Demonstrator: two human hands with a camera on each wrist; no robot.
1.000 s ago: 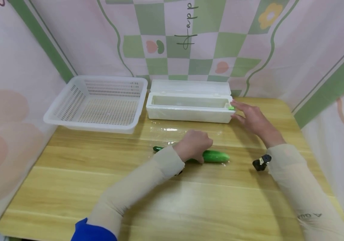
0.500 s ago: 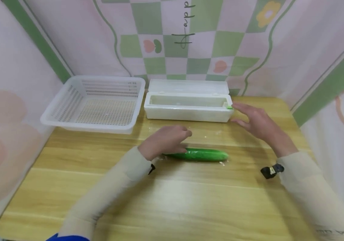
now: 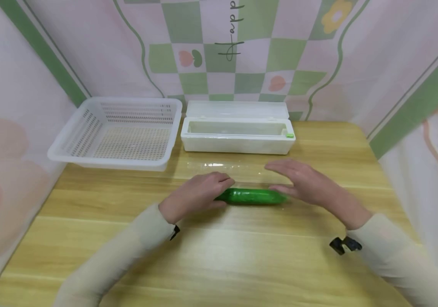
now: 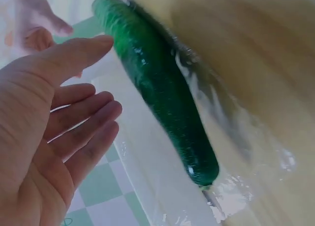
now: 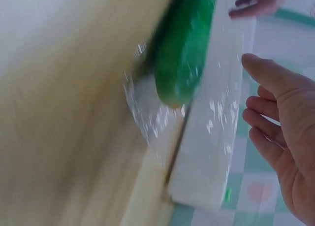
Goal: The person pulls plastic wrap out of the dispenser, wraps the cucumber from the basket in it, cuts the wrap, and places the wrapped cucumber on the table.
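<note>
A green cucumber (image 3: 251, 196) lies crosswise on the table, on and partly under clear plastic wrap (image 4: 231, 122). My left hand (image 3: 197, 192) is at its left end and hides that end in the head view. In the left wrist view the left hand's thumb reaches the cucumber's edge, its fingers loosely bent around nothing. Near the cucumber's other end is my right hand (image 3: 307, 183), thumb and fingers spread apart with nothing between them. Behind the cucumber, the wrap (image 3: 238, 168) stretches back toward a long white dispenser box (image 3: 238, 144).
The dispenser's lid (image 3: 238, 110) is raised, and a green slider (image 3: 289, 135) sits at its right end. To its left stands a white perforated basket (image 3: 161, 162). A patterned curtain (image 3: 219, 55) closes off the table's back.
My left hand has let go of the cucumber's middle and slid left to its left end. My right hand has left the dispenser's right end and come forward to the cucumber.
</note>
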